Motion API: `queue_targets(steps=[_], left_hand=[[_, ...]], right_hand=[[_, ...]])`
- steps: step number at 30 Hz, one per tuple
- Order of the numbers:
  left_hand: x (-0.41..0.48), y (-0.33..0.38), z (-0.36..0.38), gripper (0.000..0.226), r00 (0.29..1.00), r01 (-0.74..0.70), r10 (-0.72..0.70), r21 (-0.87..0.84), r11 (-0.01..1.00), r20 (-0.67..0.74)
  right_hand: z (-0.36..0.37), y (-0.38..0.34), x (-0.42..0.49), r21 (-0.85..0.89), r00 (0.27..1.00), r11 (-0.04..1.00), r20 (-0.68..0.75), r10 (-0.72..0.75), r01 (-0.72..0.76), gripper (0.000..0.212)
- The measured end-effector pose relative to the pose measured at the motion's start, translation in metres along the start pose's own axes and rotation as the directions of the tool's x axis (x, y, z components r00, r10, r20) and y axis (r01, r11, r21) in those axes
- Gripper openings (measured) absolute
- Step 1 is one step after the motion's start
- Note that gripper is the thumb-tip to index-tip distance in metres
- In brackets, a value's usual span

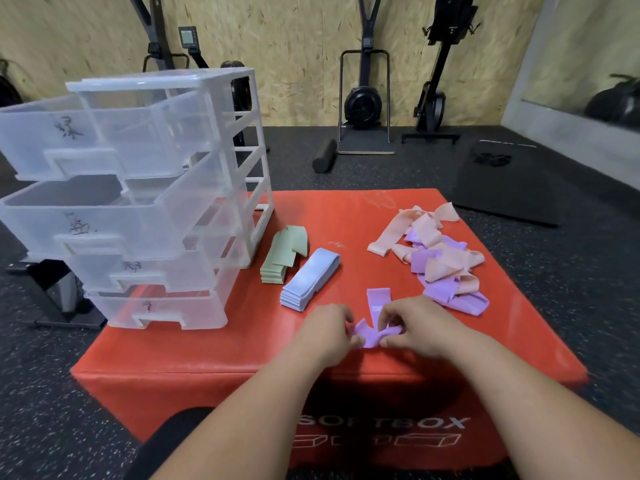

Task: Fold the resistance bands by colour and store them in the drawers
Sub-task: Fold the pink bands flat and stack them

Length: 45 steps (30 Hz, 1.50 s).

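Observation:
A purple resistance band (375,313) lies on the red soft box (207,341) near its front edge. My left hand (325,336) pinches its left end and my right hand (412,323) pinches its right end. A folded green stack (280,259) and a folded blue stack (310,278) lie side by side left of my hands. A loose heap of peach and purple bands (440,258) lies on the right side of the box. The clear drawer unit (145,202) stands at the box's left corner, its two upper drawers pulled out, and I see nothing in them.
Gym machines (365,98) stand against the wooden back wall. A black foam roller (323,155) and a dark mat (505,181) lie on the speckled floor behind the box. A black bench foot (52,292) sits left of the box.

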<state>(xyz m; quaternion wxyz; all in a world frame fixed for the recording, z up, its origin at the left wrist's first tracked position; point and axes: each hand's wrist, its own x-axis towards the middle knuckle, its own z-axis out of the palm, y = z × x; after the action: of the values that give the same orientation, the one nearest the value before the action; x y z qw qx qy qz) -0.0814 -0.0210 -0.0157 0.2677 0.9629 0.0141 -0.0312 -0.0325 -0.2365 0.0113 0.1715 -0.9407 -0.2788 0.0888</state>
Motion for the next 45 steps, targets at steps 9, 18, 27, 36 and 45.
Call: queue_targets(steps=[9,18,27,36,45], left_hand=[[-0.002,0.017,-0.001,0.029,0.992,-0.018,-0.007,-0.199,0.98,-0.122],[-0.018,0.046,-0.053,0.014,0.988,-0.147,0.07,-0.698,0.7,-0.138],[-0.014,0.034,-0.054,0.006,0.937,-0.287,0.139,-0.475,0.832,-0.322],[-0.014,0.027,-0.068,0.006,0.838,-0.295,-0.087,-0.581,0.759,-0.539],[-0.004,-0.015,-0.053,0.003,0.841,-0.025,-0.366,-0.704,0.71,-0.399]], right_hand=[[0.003,0.012,-0.017,-0.094,0.997,0.993,-0.02,0.076,-0.078,0.036],[-0.007,-0.02,-0.016,0.265,0.967,0.956,-0.246,-0.062,0.128,0.062],[-0.012,-0.018,-0.017,0.437,0.966,0.898,-0.251,0.066,0.052,0.005],[-0.019,0.027,-0.025,0.275,0.987,0.96,-0.134,0.092,-0.052,0.01],[-0.039,0.077,-0.058,0.534,0.946,0.829,-0.15,0.287,-0.167,0.01]])
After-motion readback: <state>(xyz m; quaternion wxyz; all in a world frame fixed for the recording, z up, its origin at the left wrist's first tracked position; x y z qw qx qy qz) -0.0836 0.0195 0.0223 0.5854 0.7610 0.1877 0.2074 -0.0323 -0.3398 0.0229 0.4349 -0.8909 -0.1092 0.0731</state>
